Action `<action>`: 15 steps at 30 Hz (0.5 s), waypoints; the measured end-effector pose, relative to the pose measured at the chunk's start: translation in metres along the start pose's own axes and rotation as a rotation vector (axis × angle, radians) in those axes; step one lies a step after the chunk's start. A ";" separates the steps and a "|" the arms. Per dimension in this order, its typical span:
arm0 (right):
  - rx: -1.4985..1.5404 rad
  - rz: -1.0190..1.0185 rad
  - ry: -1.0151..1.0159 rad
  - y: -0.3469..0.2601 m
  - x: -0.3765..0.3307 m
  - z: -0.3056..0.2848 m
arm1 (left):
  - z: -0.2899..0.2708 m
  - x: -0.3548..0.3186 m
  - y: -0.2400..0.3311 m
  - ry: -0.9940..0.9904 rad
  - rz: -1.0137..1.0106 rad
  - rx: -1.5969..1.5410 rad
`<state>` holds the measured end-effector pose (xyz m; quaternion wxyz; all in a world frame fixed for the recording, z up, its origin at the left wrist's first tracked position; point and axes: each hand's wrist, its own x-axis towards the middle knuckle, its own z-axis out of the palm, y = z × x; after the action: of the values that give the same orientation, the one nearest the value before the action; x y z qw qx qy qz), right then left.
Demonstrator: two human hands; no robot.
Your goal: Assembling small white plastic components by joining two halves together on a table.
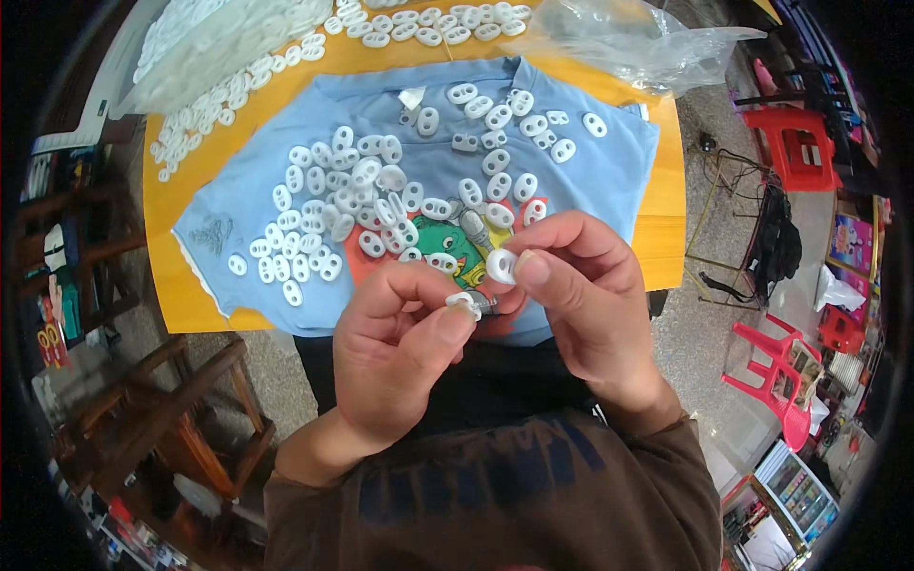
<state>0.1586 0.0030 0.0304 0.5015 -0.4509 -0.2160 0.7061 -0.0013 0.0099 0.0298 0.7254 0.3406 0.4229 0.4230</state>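
My left hand [390, 347] pinches a small white plastic piece [464, 301] between thumb and forefinger. A grey, ridged, spring-like part [487, 305] sticks out beside it; whether the two are joined I cannot tell. Close by on the right, my right hand [600, 300] grips a white oval two-hole plastic piece [501, 266] by its edge, thumb against forefinger. The two held pieces are near each other but apart. Beyond my hands, many similar white two-hole pieces [366, 171] lie loose and heaped on a light blue shirt [257, 181] with a colourful cartoon print [441, 245].
The shirt covers a yellow table [664, 228]. Along its far side lie more white pieces [428, 36], a filled clear bag [205, 57] and a crumpled plastic bag [638, 43]. A wooden stool [205, 404] stands at left; red plastic stools [790, 143] stand at right.
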 end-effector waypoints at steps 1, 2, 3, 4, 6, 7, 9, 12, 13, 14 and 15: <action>-0.001 0.005 0.007 0.000 0.000 0.002 | 0.000 0.000 0.000 0.009 0.009 0.014; 0.001 0.007 0.006 0.002 0.001 0.003 | 0.000 0.001 0.000 0.011 0.007 0.015; 0.020 -0.042 -0.009 0.004 0.000 0.004 | 0.000 0.000 0.000 0.007 0.027 0.016; 0.040 -0.092 -0.023 0.006 -0.001 0.005 | 0.001 -0.001 -0.001 0.002 0.046 0.017; 0.048 -0.098 -0.022 0.006 -0.003 0.007 | -0.004 -0.001 -0.005 -0.023 0.066 -0.024; 0.056 -0.102 -0.022 0.006 -0.004 0.008 | -0.006 -0.001 -0.008 -0.047 0.084 -0.065; 0.066 -0.107 -0.029 0.007 -0.004 0.010 | -0.005 -0.001 -0.010 -0.028 0.079 -0.075; 0.075 -0.132 -0.042 0.008 -0.004 0.011 | -0.006 -0.001 -0.010 -0.020 0.079 -0.083; 0.074 -0.151 -0.046 0.009 -0.004 0.011 | -0.006 -0.001 -0.010 -0.030 0.083 -0.081; 0.074 -0.151 -0.045 0.009 -0.004 0.011 | -0.006 -0.001 -0.011 -0.030 0.082 -0.081; 0.079 -0.158 -0.041 0.009 -0.004 0.012 | -0.006 0.000 -0.012 -0.022 0.093 -0.087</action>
<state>0.1446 -0.0029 0.0313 0.5684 -0.3977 -0.2332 0.6815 -0.0031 0.0053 0.0168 0.7236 0.3328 0.3797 0.4705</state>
